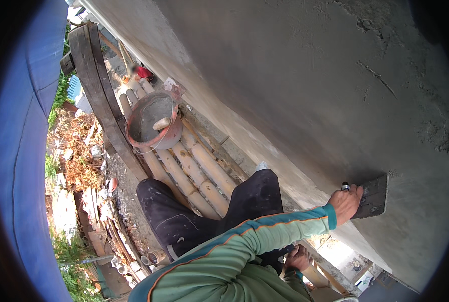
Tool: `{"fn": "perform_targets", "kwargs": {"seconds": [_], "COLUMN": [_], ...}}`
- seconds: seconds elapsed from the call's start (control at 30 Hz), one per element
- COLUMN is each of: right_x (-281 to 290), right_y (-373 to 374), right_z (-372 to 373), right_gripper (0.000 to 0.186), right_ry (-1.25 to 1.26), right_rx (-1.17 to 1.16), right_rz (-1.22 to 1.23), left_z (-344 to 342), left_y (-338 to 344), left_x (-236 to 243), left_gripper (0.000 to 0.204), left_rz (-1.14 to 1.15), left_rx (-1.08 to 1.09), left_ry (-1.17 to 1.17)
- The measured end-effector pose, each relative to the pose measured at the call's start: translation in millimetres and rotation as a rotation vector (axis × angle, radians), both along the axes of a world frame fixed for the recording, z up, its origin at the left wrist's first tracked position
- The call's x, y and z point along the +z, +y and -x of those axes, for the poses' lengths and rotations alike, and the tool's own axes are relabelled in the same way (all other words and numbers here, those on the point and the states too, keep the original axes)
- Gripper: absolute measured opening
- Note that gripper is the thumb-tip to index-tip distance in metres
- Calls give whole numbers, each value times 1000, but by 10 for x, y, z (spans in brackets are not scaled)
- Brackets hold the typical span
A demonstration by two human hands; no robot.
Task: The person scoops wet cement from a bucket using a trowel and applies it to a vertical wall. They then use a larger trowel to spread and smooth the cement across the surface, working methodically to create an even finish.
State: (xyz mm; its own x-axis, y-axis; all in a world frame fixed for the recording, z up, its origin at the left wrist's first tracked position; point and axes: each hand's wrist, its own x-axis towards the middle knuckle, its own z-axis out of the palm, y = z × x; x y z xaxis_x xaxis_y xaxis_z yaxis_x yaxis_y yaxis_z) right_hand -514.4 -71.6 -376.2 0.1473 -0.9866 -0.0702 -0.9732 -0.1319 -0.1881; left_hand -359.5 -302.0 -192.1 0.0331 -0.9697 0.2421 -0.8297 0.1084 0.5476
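Left hand [346,205]: clamping around the handle of a dark, flat, rectangular trowel [372,199], which is lying against a grey plastered wall [295,85] at right. Right hand [299,258]: curling low near the body; whether it is gripping anything, cannot tell. Round reddish bucket [172,136]: holding grey mortar [149,117], resting on tan bamboo poles [191,165].

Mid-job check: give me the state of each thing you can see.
Wall: grey, partly smooth, with rough patches
Left hand: closed around the trowel's handle
Trowel: blade against the wall
Right hand: low, grip unclear
Poles: side by side
Bucket: on the poles, grey inside
Trousers: spotted
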Motion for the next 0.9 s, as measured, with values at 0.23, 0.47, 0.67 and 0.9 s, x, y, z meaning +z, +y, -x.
{"fn": "perform_targets", "kwargs": {"seconds": [0.23,0.47,0.67,0.9], "right_x": [28,64,26,-51], "right_y": [-7,-38,-15,-17], "right_z": [-46,-71,-28,-111], "right_gripper": [29,31,35,39], "right_ry": [17,7,43,44], "right_rx": [-8,-6,-65,-20], "right_rz": [20,-3,-30,-39], "left_z": [-1561,-4858,-5283,-4625], "left_y": [505,767,-126,-404], "left_x": [-557,-1661,-1486,-1421], "left_gripper": [26,29,28,29], "left_rz": [276,-245,-371,-283], "left_rx": [10,386,693,740], "left_ry": [223,-434,-182,-41]}}
